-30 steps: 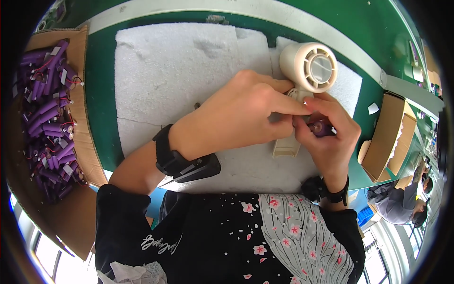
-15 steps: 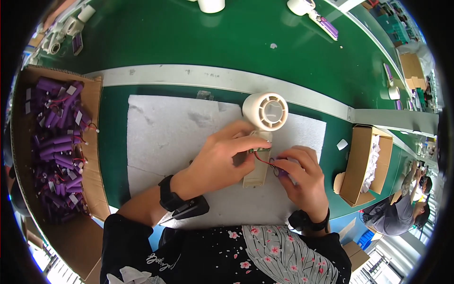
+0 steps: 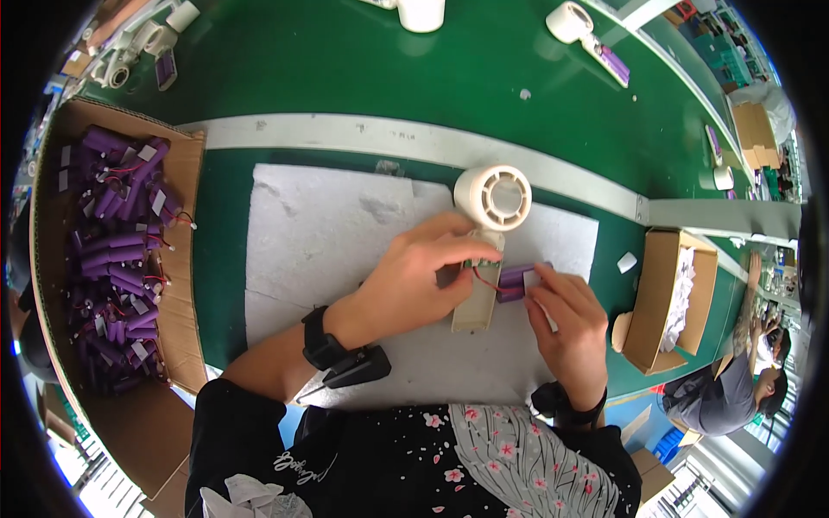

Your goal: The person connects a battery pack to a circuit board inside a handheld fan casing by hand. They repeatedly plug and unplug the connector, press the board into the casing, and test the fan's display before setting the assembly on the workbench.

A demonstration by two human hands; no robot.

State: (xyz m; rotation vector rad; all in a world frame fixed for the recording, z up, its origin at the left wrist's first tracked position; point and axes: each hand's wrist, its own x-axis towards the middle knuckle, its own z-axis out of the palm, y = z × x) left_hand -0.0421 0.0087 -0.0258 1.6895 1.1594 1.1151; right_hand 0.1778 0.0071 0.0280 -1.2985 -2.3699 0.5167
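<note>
A cream handheld fan [image 3: 489, 226] lies on a white foam mat [image 3: 345, 250], its round head toward the far side and its open handle toward me. My left hand [image 3: 414, 276] presses fingers on the handle near a small green board. My right hand [image 3: 566, 324] pinches a purple battery [image 3: 516, 280] just right of the handle; thin red wires run from the battery to the handle.
A cardboard box [image 3: 186, 259] with several purple batteries stands at the left. A smaller cardboard box [image 3: 654, 298] with white pieces sits at the right. More fan parts [image 3: 572, 21] lie on the green table's far side. Another person [image 3: 734, 388] works at the lower right.
The view has pulled back and shifted. My right hand has drawn the purple battery out to the right of the handle, and my left hand now rests lower on the handle.
</note>
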